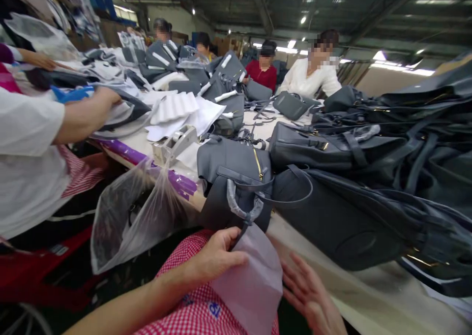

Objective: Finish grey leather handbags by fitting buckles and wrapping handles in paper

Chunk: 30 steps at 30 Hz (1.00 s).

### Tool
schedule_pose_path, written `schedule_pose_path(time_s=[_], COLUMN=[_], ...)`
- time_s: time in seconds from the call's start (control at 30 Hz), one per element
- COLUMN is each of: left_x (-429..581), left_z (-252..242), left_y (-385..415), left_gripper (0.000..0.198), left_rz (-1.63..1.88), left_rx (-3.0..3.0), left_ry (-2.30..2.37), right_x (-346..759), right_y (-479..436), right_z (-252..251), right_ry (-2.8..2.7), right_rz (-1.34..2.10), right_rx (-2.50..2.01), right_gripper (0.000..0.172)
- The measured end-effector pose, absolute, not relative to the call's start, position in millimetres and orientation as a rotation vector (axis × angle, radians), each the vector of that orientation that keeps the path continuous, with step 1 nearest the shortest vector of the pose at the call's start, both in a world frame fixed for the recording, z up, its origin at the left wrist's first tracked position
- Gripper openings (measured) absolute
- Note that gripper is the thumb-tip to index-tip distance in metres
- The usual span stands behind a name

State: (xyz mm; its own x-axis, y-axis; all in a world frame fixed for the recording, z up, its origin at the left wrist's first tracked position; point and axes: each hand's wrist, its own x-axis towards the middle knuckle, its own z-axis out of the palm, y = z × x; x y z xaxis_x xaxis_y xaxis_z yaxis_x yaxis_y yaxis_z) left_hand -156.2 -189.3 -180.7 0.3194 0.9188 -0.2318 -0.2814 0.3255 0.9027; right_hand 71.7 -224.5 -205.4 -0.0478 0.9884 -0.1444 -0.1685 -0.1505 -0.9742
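Observation:
My left hand (221, 254) is closed on the edge of a thin, pale sheet of paper (254, 281), thumb on top. A bit of dark strap or cord shows by its fingertips. The sheet hangs over my lap, its upper corner touching the plastic-wrapped handle (236, 204) of a dark grey backpack (234, 160). That backpack lies at the table's front edge, with a gold zipper facing up. Close to the right edge of the sheet, my right hand (309, 293) has its fingers stretched out and apart, holding nothing.
More dark bags (339, 217) are heaped on the right. A tape dispenser (177, 143) stands on the left edge, with a clear plastic bag (136, 217) hanging below. White foam sheets (184, 111) lie behind. A co-worker's arm (86, 116) reaches in from the left; several people sit across the table.

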Motion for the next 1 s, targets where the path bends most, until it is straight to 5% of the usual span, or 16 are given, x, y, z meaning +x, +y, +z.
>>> schedule_pose_path(time_s=[0.17,0.43,0.73,1.0], left_x=[-157.8,-178.4,-170.9,-175.4], left_z=[-184.6,-189.5,-179.5,-178.8], left_y=[-190.6,-189.5,-194.0,-198.8], left_gripper=[0.033,0.012,0.015,0.013], left_rz=[0.909,0.936,0.982,0.979], left_rx=[0.854,1.003,0.935,1.227], left_ry=[0.844,1.098,1.068,1.313], right_x=[34.3,59.5,-9.6,-19.7], right_y=[-224.5,-206.2,-205.8,-204.0], right_z=[-214.5,-226.4,-221.1,-219.6], right_ry=[-0.597,-0.776,-0.767,-0.488], right_rz=[1.768,1.336,1.805,1.852], right_rx=[-1.193,-1.514,-1.096,-1.034], right_gripper=[0.052,0.050,0.040,0.042])
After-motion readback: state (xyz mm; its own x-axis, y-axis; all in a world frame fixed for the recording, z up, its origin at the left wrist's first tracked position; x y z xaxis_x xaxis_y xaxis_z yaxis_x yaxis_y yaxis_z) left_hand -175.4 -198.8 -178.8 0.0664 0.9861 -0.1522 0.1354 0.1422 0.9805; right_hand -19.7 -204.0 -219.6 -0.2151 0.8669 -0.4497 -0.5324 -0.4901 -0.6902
